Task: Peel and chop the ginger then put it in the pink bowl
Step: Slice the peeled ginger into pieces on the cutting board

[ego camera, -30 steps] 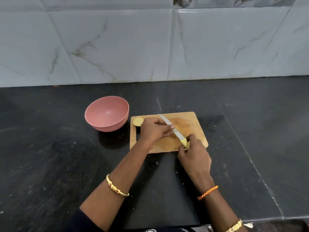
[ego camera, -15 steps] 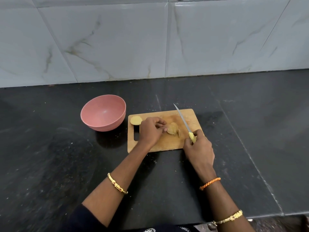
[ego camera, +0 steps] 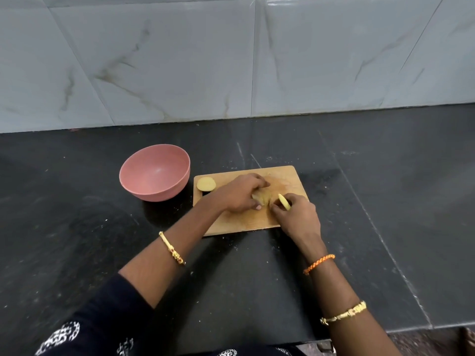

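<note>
A wooden cutting board (ego camera: 288, 178) lies on the black counter. My left hand (ego camera: 241, 194) presses down on a pale piece of ginger (ego camera: 261, 199) in the board's middle. My right hand (ego camera: 295, 217) grips a knife by its yellow handle (ego camera: 284, 201); the blade is hidden between my hands and the ginger. A separate round ginger slice (ego camera: 206, 183) rests at the board's far left corner. The pink bowl (ego camera: 154, 173) stands left of the board, with nothing in it.
The black stone counter (ego camera: 77, 227) stretches wide on both sides. A grey marble-tiled wall (ego camera: 231, 60) rises behind it. The counter's front edge runs near my body at the bottom right.
The knife, which pointed up and away from the board, has come down onto the ginger. My left hand has shifted right and now covers the piece.
</note>
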